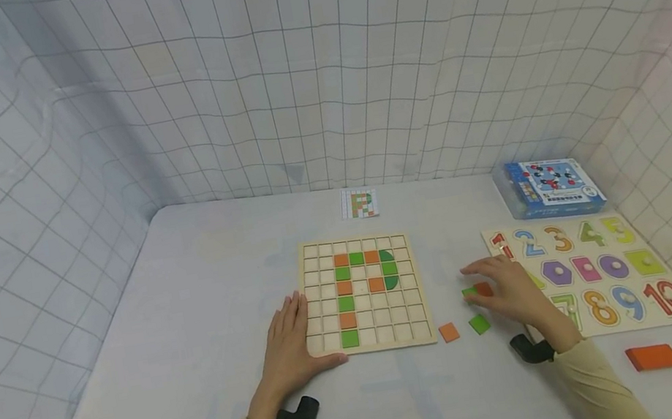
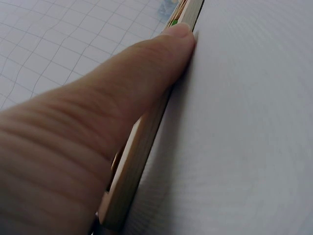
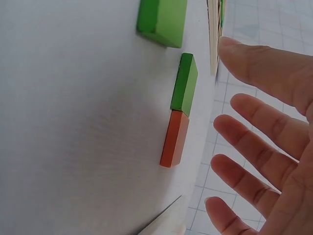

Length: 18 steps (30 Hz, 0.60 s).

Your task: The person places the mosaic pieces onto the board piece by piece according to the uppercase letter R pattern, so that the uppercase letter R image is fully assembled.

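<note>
A wooden grid board (image 1: 377,317) lies flat, with orange and green square tiles and two dark green rounded pieces in its cells. My left hand (image 1: 289,347) rests at its near left corner, fingers straight along the left side. The left thumb (image 2: 156,61) lies against the near edge. My right hand (image 1: 513,291) hovers with loosely spread fingers over a green tile (image 3: 186,83) and an orange tile (image 3: 173,139) that touch end to end. Nothing is held in it. Closer to me lie another green tile (image 1: 479,324) and an orange tile (image 1: 448,332).
Behind the board lies a small pattern card (image 1: 359,203). A number-and-shape puzzle board (image 1: 573,255) lies under and beyond the right forearm, with a blue box (image 1: 549,187) behind it. An orange-red block (image 1: 654,357) is at the near right. Checked cloth walls (image 1: 340,75) surround the table.
</note>
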Tool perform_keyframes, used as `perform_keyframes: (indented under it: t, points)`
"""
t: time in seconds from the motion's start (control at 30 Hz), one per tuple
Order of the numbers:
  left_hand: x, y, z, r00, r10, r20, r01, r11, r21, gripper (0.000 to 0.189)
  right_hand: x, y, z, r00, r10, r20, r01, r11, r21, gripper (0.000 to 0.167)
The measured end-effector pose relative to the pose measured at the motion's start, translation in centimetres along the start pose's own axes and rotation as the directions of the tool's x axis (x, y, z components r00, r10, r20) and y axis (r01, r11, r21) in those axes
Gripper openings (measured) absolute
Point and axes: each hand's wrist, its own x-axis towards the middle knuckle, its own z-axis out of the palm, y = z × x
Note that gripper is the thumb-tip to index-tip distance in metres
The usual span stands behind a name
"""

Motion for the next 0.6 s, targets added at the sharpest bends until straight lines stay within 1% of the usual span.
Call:
perform_keyframes:
  t: [0.1,0.4,0.6]
  points:
    - [0.02,-0.03,0.02,1.000,0.000,-0.001,0.000,1.000,0.003,0.122,-0.04,-0.04,0.05,1.000,0.018,0.017,-0.018,1.000,-0.008,0.044]
    - [-0.05,0.10,-0.10,1.000,0.003,-0.006,-0.003,1.000,-0.003,0.122,-0.16,-0.18,0.15,0.999,0.010,0.037,-0.009,0.999,-0.031,0.040]
    - [-0.12,0.14,-0.19,1.000,0.014,-0.013,-0.015,1.000,-0.014,0.121,-0.24,-0.28,0.14,0.995,0.036,0.093,-0.032,0.998,-0.048,0.038]
